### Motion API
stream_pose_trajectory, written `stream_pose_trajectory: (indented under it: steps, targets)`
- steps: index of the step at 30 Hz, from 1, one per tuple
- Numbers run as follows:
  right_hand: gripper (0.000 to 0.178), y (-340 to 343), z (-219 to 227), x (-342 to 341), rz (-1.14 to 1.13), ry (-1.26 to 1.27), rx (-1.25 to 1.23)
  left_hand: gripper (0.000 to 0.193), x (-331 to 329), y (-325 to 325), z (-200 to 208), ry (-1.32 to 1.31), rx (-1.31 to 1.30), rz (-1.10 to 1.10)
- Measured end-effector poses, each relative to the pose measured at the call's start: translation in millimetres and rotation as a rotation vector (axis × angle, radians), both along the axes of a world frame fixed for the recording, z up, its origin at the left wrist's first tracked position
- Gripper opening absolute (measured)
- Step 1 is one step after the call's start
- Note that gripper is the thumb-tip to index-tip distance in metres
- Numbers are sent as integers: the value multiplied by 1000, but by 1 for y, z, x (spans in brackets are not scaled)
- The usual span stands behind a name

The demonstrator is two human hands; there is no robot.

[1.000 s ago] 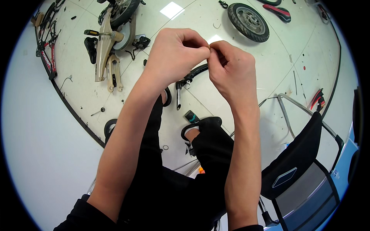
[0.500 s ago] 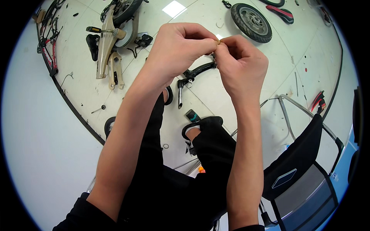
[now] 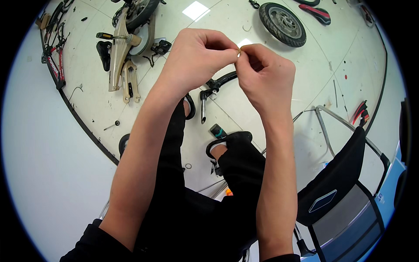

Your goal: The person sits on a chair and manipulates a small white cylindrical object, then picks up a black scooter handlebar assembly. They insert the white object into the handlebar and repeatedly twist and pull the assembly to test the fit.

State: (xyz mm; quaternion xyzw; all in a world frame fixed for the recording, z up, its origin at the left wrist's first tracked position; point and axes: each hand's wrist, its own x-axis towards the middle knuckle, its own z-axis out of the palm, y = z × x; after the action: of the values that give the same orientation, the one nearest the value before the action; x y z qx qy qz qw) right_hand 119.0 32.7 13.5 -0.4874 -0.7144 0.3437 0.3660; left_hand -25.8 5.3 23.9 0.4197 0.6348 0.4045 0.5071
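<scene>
Both hands meet fingertip to fingertip in the upper middle of the view, raised above the floor. A tiny brass-coloured piece [image 3: 239,52] shows between them, too small to name. My left hand [image 3: 194,56] is closed in a pinch at one side of it. Opposite, my right hand [image 3: 267,72] pinches with thumb and forefinger, its other fingers curled in. Beneath the hands on the floor lies a black stem-like bicycle part [image 3: 218,83] with a shiny metal tube [image 3: 203,111], partly hidden by my right hand.
A beige bike frame [image 3: 120,48] lies at the upper left, beside a fork piece [image 3: 130,83]. Upper right are a tyred wheel [image 3: 283,25] and a black-red saddle [image 3: 316,14]. A chair [image 3: 345,209] with a phone [image 3: 323,201] stands at right. A small dark canister [image 3: 218,131] sits near my foot.
Both hands have shifted slightly left and a little down, still together. A bit more of the small piece shows between the fingertips.
</scene>
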Motion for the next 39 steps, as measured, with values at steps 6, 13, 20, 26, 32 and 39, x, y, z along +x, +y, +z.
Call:
stream_pose_trajectory:
  steps: [6, 13, 20, 26, 32, 39]
  targets:
    - [9, -2, -4, 1, 81, -137, 67, 15, -7, 1, 3, 111, -96, -75]
    - [10, -4, 3, -4, 4, -7, 16, 15, -8, 1, 0, -156, -17, -17]
    - [11, -2, 6, -8, -83, 150, -78, 15, -3, -1, 3, -274, 28, 33]
    - [11, -3, 11, -8, -194, 254, -201, 15, 5, -1, -1, -363, 97, 58]
    - [12, -2, 14, -9, -267, 415, -337, 15, 14, -2, -4, -451, 153, 122]
    - [13, 4, 18, -3, -71, 713, -497, 19, 6, -4, -5, -697, 118, 180]
